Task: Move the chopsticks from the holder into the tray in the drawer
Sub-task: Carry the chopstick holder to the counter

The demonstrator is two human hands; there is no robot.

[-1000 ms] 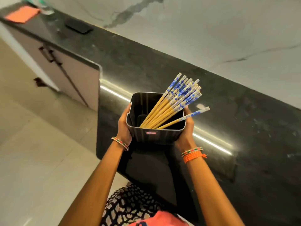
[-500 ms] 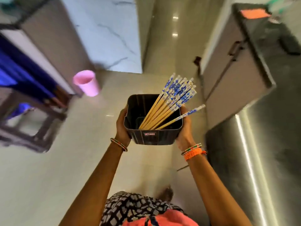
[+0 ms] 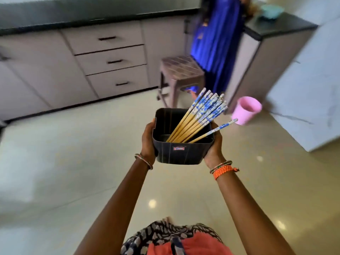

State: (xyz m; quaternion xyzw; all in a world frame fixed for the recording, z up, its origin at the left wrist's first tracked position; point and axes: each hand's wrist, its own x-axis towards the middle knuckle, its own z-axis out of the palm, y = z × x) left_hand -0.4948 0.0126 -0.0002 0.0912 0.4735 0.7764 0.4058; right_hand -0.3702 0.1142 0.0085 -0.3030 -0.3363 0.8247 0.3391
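Note:
I carry a black square holder (image 3: 179, 153) in front of me over the floor. My left hand (image 3: 148, 138) grips its left wall and my right hand (image 3: 213, 150) grips its right wall. Inside it leans a bundle of several bamboo chopsticks (image 3: 200, 115) with blue-and-white patterned tops, tilted to the upper right. One chopstick (image 3: 215, 130) lies apart from the bundle, sticking out over the right rim. A stack of three shut drawers (image 3: 110, 61) with dark handles sits in the cabinet ahead at the upper left. No tray is visible.
A brown plastic stool (image 3: 182, 70) stands ahead, beside a person in a blue garment (image 3: 215, 43). A pink cup (image 3: 245, 110) is on the floor at the right. A dark counter (image 3: 279, 24) with a teal bowl (image 3: 270, 11) is at the upper right. Glossy floor (image 3: 73, 162) lies below.
I have turned away from the dark counter, with the view swinging round to the cabinet drawers. The holder stays held in both hands, the chopsticks unmoved inside it.

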